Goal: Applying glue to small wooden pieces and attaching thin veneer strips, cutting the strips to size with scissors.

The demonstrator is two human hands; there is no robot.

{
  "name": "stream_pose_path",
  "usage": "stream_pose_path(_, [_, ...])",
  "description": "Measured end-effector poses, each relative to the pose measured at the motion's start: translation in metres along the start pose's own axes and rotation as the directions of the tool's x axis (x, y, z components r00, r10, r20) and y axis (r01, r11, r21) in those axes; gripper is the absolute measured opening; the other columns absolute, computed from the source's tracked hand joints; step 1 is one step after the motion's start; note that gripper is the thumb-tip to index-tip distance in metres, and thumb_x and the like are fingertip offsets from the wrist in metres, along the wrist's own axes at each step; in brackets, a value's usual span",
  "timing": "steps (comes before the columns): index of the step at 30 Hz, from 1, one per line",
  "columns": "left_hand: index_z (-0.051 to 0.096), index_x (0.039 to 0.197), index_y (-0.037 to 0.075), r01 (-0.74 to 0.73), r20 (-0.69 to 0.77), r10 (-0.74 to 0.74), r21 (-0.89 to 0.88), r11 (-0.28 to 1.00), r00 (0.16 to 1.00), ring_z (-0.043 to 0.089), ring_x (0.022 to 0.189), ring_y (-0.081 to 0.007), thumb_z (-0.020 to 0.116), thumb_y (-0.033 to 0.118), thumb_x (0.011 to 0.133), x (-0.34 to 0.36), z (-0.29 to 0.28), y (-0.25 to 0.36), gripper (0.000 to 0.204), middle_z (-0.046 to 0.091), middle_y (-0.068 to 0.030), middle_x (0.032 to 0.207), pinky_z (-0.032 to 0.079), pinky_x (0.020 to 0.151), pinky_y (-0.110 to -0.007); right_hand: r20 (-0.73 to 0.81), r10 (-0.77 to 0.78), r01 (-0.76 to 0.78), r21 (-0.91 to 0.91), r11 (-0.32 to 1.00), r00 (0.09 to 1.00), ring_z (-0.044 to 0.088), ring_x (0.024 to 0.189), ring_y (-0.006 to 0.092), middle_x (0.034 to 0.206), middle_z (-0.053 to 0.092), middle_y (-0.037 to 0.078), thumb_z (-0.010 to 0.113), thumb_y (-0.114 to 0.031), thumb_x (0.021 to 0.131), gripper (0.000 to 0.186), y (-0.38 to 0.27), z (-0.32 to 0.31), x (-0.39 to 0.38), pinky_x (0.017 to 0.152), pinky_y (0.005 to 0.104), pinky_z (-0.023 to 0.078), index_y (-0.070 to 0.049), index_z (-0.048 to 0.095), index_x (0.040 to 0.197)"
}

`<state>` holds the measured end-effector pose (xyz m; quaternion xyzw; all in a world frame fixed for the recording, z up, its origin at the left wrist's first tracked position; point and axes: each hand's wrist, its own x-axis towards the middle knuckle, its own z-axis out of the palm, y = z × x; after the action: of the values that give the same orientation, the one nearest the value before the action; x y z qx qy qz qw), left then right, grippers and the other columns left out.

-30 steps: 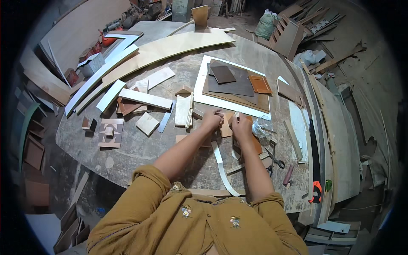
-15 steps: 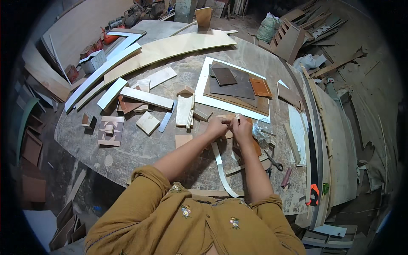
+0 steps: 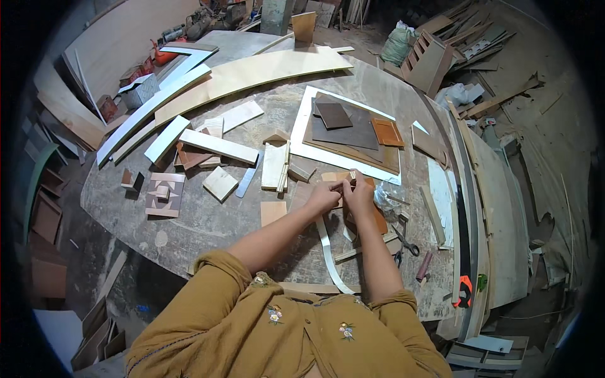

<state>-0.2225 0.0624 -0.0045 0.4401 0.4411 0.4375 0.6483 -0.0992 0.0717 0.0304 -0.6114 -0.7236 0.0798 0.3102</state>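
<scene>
My left hand (image 3: 324,196) and my right hand (image 3: 359,196) meet over the middle of the worktable. Both have their fingers closed and drawn together. A small pale wood strip (image 3: 353,175) pokes up from between my right fingers; most of it is hidden. My left fingertips press close beside it, and what they grip does not show. Under and around the hands lie a light wood piece (image 3: 333,177) and an orange-brown piece (image 3: 379,220). A white curved strip (image 3: 328,255) runs from below my left hand toward the near edge.
Scissors (image 3: 409,244) and a clear plastic bag (image 3: 383,196) lie right of my hands. Left are wood blocks (image 3: 220,183) and a patterned panel (image 3: 165,194). A white frame with stacked boards (image 3: 302,138) lies beyond. Long planks (image 3: 252,75) cross the far side; an orange-and-black tool (image 3: 464,291) sits at the right edge.
My hands have shifted slightly down and stay together, with small finger movement around the wood strip. The view has tilted very slightly; the other things lie as before.
</scene>
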Motion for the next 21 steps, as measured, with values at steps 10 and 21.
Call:
stream_pose_path(10, [0.051, 0.122, 0.004, -0.279, 0.036, 0.281, 0.299, 0.913, 0.959, 0.053, 0.081, -0.0115, 0.047, 0.0, 0.069, -0.01, 0.005, -0.003, 0.054, 0.063, -0.0062, 0.09, 0.043, 0.074, -0.024, -0.052, -0.02, 0.019, -0.024, 1.0, 0.998, 0.061, 0.067, 0.0401, 0.073, 0.062, 0.023, 0.055, -0.023, 0.082, 0.031, 0.006, 0.009, -0.001, 0.06, 0.0472, 0.048, 0.0, 0.054, 0.103])
stream_pose_path(21, [0.059, 0.105, 0.009, 0.113, -0.007, -0.116, -0.182, 0.977, 0.993, 0.045, 0.056, -0.0054, 0.049, 0.003, 0.086, -0.006, 0.011, 0.002, 0.022, 0.053, 0.0043, 0.075, 0.038, 0.051, -0.018, -0.004, 0.037, -0.037, 0.082, 0.996, 0.999, 0.063, 0.074, 0.0367, 0.08, 0.064, 0.02, 0.055, -0.025, 0.077, 0.035, 0.014, 0.003, 0.001, 0.068, 0.0439, 0.049, -0.003, 0.058, 0.104])
